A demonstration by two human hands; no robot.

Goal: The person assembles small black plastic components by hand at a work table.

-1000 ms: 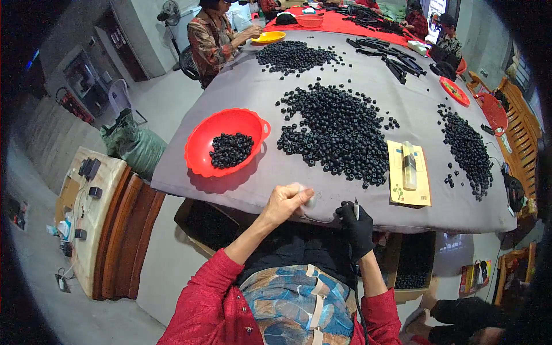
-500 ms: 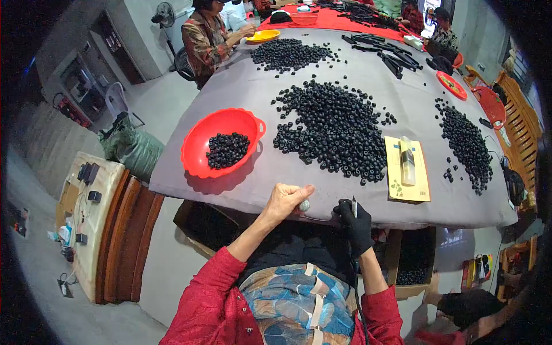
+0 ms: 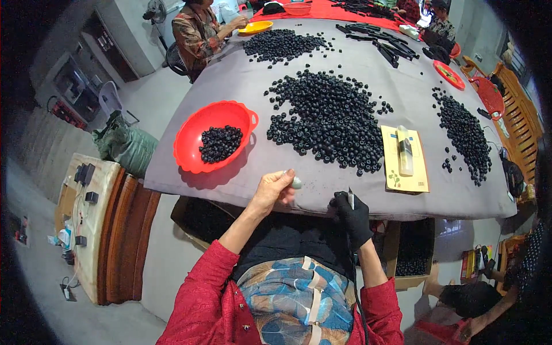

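Note:
Just above the table's near edge, my bare left hand (image 3: pixel 272 191) is closed, thumb pressed toward the fingers. A pale grey-green piece (image 3: pixel 296 183) shows at its fingertips; whether it is held or covers a finger I cannot tell. My right hand (image 3: pixel 352 219), in a black glove, is closed around a slim pen-like tool (image 3: pixel 351 199) with a pointed tip facing up. From that hand a thin black cord (image 3: pixel 357 299) runs down beside my apron. Beyond both hands lies a large pile of small black bead-like pieces (image 3: pixel 330 118). A red scalloped bowl (image 3: pixel 187 135) at left holds more of them.
A yellow booklet (image 3: pixel 392 155) with a clear tube (image 3: pixel 406 158) on it lies right of the pile. More black pieces form piles at far left (image 3: pixel 282 46) and right (image 3: pixel 463 135). Co-workers sit around the table; one (image 3: pixel 198 34) is at far left. Boxes (image 3: pixel 414 253) stand underneath.
My left hand has moved up and to the left, away from the right hand. My right hand keeps its grip on the tool and has shifted only slightly. The whole view has tilted a little.

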